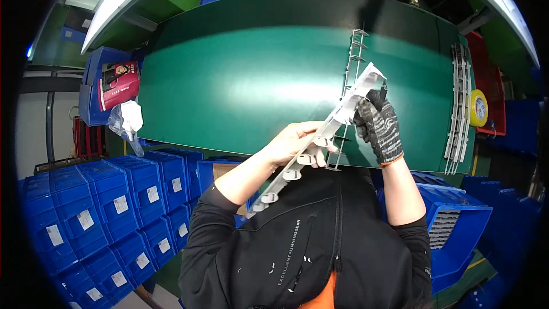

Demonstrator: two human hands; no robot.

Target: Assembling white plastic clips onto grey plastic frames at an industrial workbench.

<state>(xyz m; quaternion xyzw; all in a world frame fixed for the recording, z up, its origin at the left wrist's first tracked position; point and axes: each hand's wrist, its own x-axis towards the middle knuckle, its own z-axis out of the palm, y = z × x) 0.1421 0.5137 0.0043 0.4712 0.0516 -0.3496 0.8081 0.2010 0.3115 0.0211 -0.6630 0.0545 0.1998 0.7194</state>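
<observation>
A long, pale, shiny strip (278,185) with rounded tabs along one edge slants up from beside my chest over the green table. My bare left hand (295,139) is closed around the middle of this strip. Higher up, my right hand (380,130), in a dark grey knit glove with an orange cuff, has its fingers curled against the strip near its upper end. A small black object (384,92) sticks up from the gloved fingers; its kind cannot be made out. Behind the strip, a narrow grey ladder-like piece (357,46) with curved rungs lies on the table, partly hidden.
Similar grey strips (459,103) lie along the green table's (229,80) right end, beside a yellow roll (478,108) and a red bin (496,80). Blue crates (108,194) are stacked at lower left. A red package (119,87) and white cloth (131,117) sit off the left end.
</observation>
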